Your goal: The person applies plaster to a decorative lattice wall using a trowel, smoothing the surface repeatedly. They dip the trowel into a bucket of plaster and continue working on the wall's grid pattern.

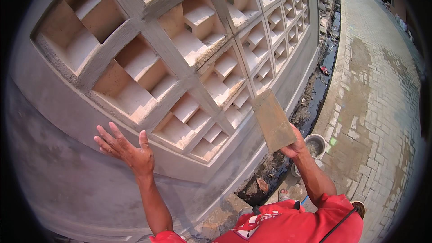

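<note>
My left hand (126, 148) rests flat, fingers spread, on the smooth grey plastered wall (58, 162) just below a recessed lattice of square concrete openings (180, 58). My right hand (294, 146) grips the lower end of a flat rectangular plastering float (273, 119), grey with cement, held up near the lattice's lower right part. Whether the float touches the wall I cannot tell. My red shirt shows at the bottom edge.
A narrow muddy trench (310, 99) with rubble runs along the wall's foot. A grey bucket (315, 146) with mortar sits beside it, behind my right hand. To the right lies a brick-paved lane (378, 90), with debris piled at the far end.
</note>
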`<state>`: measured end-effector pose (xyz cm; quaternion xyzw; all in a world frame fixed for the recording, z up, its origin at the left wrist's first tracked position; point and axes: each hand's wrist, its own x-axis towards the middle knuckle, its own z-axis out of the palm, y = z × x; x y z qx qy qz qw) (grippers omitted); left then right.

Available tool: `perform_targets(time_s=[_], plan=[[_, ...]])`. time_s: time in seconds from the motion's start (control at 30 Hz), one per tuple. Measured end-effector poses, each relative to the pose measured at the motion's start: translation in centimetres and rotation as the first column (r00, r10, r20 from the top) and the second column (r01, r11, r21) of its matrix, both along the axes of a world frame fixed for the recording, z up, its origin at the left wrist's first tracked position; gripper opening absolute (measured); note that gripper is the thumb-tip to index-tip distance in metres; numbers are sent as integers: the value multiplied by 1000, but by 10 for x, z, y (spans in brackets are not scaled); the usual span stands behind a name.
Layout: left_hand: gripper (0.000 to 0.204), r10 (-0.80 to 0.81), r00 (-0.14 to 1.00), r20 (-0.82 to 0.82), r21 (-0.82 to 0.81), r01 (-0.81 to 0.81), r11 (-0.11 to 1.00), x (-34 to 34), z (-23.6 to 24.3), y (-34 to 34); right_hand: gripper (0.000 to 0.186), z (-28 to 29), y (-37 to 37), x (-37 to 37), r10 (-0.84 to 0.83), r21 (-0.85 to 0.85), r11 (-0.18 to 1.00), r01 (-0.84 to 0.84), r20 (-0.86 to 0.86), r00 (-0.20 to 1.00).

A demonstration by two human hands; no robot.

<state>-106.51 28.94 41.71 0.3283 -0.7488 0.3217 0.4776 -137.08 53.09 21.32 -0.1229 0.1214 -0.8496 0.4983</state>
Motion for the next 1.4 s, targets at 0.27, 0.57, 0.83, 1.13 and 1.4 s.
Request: perform_targets(time_s=[0.27, 0.57, 0.83, 1.13, 1.4], plan=[[76, 183, 983, -14, -213, -182, 960, -14, -6, -22, 58, 101, -83, -92, -84, -252, 968, 10, -285, 955], [73, 233, 972, -16, -235, -231, 944, -17, -9, -23, 75, 153, -142, -132, -460, -279, 855, 437, -797, 392], [70, 280, 960, -19, -250, -275, 928, -17, -9, -23, 77, 170, -161, -139, -289, -472, 668, 576, -877, -384], [71, 270, 963, -8, -256, -263, 930, -22, -7, -19, 78, 168, -174, -149, -203, -440, 651, 618, -886, -418], [68, 299, 954, -14, -280, -291, 915, -19, -8, -21, 77, 142, -141, -144, -115, -358, 694, 624, -912, -395]])
